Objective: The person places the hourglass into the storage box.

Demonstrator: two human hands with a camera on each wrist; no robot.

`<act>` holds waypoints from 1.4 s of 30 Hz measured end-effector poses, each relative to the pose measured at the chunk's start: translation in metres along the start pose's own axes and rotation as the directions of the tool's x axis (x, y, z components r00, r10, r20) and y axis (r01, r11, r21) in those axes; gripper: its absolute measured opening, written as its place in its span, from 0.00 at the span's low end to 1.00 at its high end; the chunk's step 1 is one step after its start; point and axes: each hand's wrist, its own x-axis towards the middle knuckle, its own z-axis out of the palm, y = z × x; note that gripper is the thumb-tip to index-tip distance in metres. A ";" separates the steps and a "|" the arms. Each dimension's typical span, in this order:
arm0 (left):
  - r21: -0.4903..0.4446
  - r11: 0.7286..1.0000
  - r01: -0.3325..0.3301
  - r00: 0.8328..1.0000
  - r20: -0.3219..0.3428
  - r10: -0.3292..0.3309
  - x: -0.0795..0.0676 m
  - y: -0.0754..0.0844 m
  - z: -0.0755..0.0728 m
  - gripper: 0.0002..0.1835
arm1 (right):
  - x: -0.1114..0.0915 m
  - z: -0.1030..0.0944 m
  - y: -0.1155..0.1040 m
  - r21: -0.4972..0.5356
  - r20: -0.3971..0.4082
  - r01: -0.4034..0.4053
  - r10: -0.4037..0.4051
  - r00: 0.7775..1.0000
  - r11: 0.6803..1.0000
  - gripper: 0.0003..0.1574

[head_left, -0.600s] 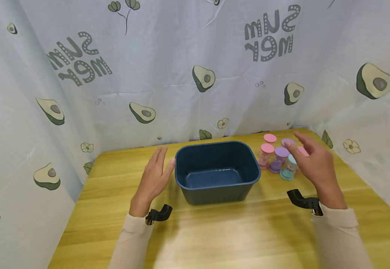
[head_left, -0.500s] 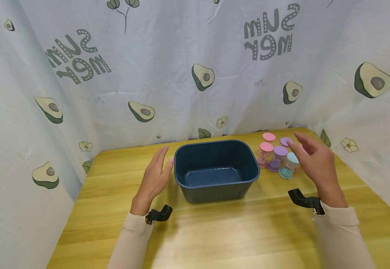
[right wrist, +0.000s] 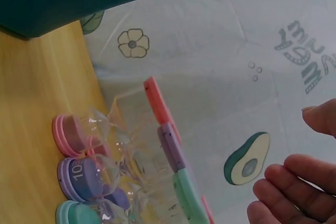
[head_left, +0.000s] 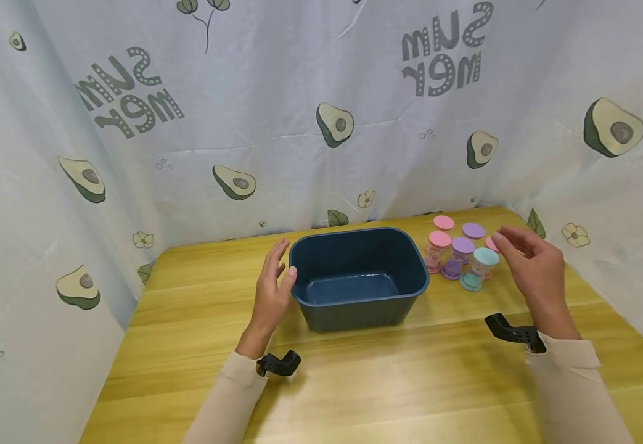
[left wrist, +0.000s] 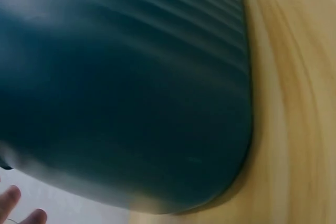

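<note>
So going left to right, our left hand [head_left: 270, 296] is loose with the fingers out, gripping nothing, right beside the dark blue bin [head_left: 354, 317]; can't tell if the thumb actually touches the rim. Our guess is it's there to steady that end. The bin sits upright in the middle of the desk [head_left: 388, 388], mouth up, so we get an easy look in: just its bare bottom. Near its right side are the sand timers, pink [head_left: 436, 251], purple [head_left: 457, 258] and teal [head_left: 479, 269] in front, more behind, all standing on their flat ends, probably since that's steadiest. Inside the clear bodies, colour sits low, sand we reckon. Furthest right, our right hand [head_left: 537, 271] hangs beside them, fingers lightly bent, thumb apart, holding nothing.
</note>
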 end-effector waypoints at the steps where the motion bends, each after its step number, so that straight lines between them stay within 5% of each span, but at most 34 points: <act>1: -0.010 1.000 -0.012 1.000 -0.001 0.012 0.001 0.000 0.003 0.28 | 0.000 -0.002 0.002 0.005 -0.002 0.003 -0.003 1.000 1.000 0.32; 12: -0.028 0.999 -0.042 0.999 0.017 0.043 -0.008 0.000 0.016 0.29 | -0.002 -0.008 0.020 -0.037 0.020 -0.070 0.070 0.997 0.997 0.36; 25: -0.045 0.992 -0.115 0.993 -0.003 0.115 -0.013 -0.009 0.025 0.29 | -0.002 -0.003 0.035 -0.018 0.001 -0.074 0.074 0.997 0.997 0.36; 42: -0.030 0.992 -0.119 0.993 -0.020 0.119 -0.014 -0.011 0.028 0.30 | -0.007 0.005 0.053 -0.018 -0.003 -0.054 0.054 0.999 0.998 0.36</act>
